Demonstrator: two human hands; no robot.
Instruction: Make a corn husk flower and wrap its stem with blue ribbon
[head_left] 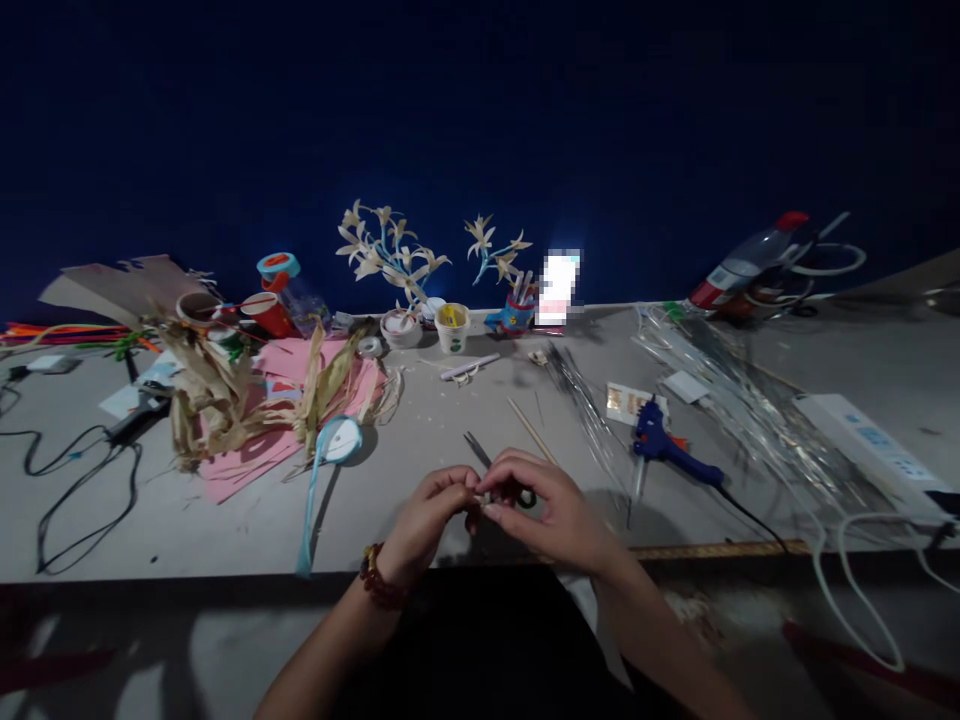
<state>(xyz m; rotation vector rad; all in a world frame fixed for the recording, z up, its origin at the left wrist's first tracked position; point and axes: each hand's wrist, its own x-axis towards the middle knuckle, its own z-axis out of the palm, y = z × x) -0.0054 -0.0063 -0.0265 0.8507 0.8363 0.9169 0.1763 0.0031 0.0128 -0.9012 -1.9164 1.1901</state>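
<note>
My left hand and my right hand meet near the table's front edge. Both are closed, pinching a small pale piece between the fingertips; its kind is too small and covered to tell. Partly under my right hand lies a pair of scissors, blades pointing away and to the left. A thin wooden stick rests just beyond that hand. Left of my hands is a roll of light-blue tape, its loose end trailing to the front edge.
Dried corn husks lie over pink sheets at left. Pale flowers on blue stems stand at the back near a white cup. A blue glue gun, thin wires and a white power strip are at right.
</note>
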